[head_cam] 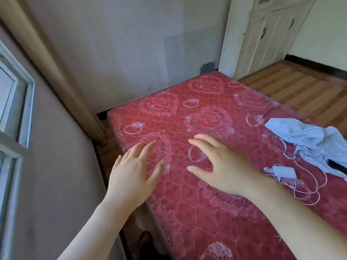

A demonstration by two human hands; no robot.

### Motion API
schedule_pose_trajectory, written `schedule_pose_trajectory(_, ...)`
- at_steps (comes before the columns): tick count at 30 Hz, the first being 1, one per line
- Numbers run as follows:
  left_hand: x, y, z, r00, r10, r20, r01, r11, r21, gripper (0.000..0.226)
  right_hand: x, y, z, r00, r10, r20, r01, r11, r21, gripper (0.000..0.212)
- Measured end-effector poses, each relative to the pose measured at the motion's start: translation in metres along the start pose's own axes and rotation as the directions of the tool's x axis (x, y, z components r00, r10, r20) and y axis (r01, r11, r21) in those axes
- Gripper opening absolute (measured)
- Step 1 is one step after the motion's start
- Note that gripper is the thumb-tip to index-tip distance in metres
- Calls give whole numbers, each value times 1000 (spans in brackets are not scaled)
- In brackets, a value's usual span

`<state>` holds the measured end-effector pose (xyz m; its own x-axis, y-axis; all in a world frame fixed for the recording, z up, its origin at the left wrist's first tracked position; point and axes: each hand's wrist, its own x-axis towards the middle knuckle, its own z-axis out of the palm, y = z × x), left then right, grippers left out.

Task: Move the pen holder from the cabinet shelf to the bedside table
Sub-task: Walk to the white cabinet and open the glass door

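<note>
No pen holder, shelf or bedside table shows in the head view. My left hand (pixel 134 175) hovers with fingers spread over the left edge of a red patterned mattress (pixel 187 113). My right hand (pixel 223 167) is held beside it over the mattress, fingers apart and thumb out. Both hands hold nothing. A white cabinet (pixel 262 34) with closed doors stands at the far right corner of the room.
A crumpled light blue cloth (pixel 309 141) lies on the mattress at the right, with a white charger (pixel 284 172) and its looped cable beside it. A window (pixel 13 102) and curtain are on the left wall. Wooden floor (pixel 300 87) stretches beyond the bed.
</note>
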<state>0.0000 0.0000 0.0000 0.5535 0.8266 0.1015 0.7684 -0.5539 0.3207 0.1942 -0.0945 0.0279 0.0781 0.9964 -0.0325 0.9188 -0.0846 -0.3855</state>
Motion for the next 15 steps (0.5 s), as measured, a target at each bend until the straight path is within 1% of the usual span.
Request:
schedule_pose_trajectory(7,57,-26,12,995,97,35,-96,995,-37,61,46,0,10,994,105,-5,-105,994,1,61)
schedule_pose_trajectory(12,128,-59,17,975,196,105,-190,980,-66,59,102,-3,15,976,220,3,-220,975,14,60)
schedule_pose_trajectory(15,171,-86,17,952,259,166,-251,966,-68,57,143,-11,20,958,287,-2,-287,958,20,61)
